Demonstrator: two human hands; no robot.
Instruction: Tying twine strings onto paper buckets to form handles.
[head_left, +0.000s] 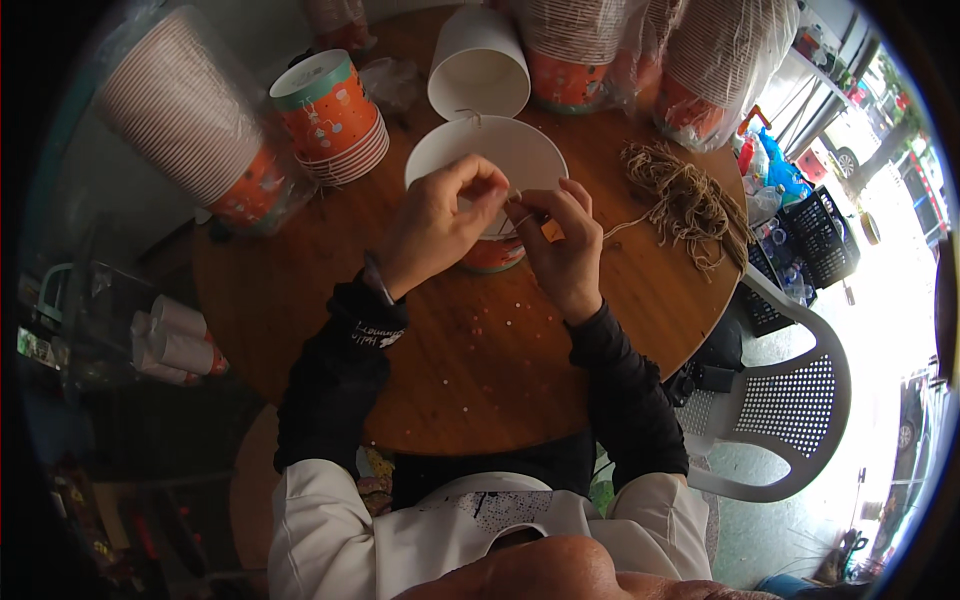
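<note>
An orange paper bucket (440,155) with a white inside stands on the table in front of me, its mouth toward me. Over its near rim, my left hand (440,222) pinches thumb and fingers together at a thin piece of beige string (516,198). My right hand (562,245) is close beside it, fingers curled and pinching the same string. From the right hand the strand runs right to a loose bundle of beige string (690,205) on the table. The fingertips partly hide the pinched piece.
On the round wooden table (470,400) stand a short bucket stack (330,120), a white bucket lying on its side (480,65), and tall plastic-wrapped bucket stacks (185,120) at left and far right. A plastic chair (790,410) and black crates (820,240) are at the right.
</note>
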